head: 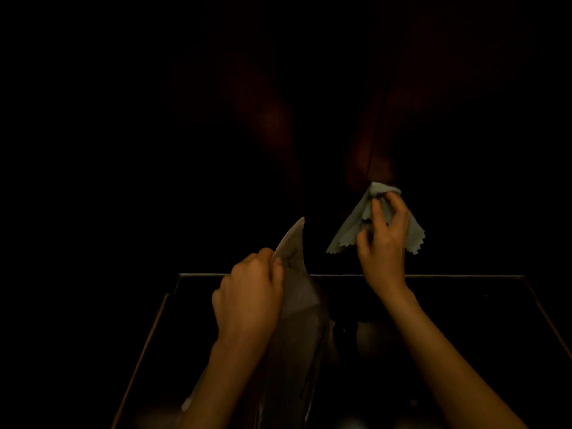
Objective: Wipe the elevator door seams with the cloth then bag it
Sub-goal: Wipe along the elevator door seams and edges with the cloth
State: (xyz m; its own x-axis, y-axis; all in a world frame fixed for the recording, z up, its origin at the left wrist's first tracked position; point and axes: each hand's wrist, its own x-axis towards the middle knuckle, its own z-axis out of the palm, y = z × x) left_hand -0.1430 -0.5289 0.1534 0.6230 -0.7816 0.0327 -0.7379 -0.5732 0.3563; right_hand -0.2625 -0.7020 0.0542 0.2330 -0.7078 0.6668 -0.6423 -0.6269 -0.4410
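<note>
While the scene is very dark, the head view shows both hands clearly enough to fix their relation. The right hand [383, 239] holds the cloth [376, 224], its fingers [376, 212] curled and clamped on the bunched upper part. The top of the cloth lies against, or just short of, a faint vertical line in the dark surface beyond, which is probably the door seam [376, 144]; contact cannot be confirmed. The loose zigzag-edged corners of the cloth hang below the grip, toward 7 and 5 o'clock from the hand.

The left hand [250, 298] grips the bag [297, 305], a pale translucent sleeve, with fingers closed on its upper edge. The long axis of the bag runs from about 12 o'clock at its pointed top down to 6 o'clock, where it drops toward the dark tabletop [464, 305]. Whether the mouth is spread open cannot be told.

Key relation: the cloth lies at roughly 2 o'clock from the bag's top, well apart from it and farther from the person. The right hand is the nearer hand to the seam; the left is the nearer to the bag.

Judgement: wiping appears to be in hand, or at its end, and bagging is not yet done. Bagging would call for the cloth to travel toward 8 o'clock, down to the bag mouth, while the left hand holds that mouth steady and open.
</note>
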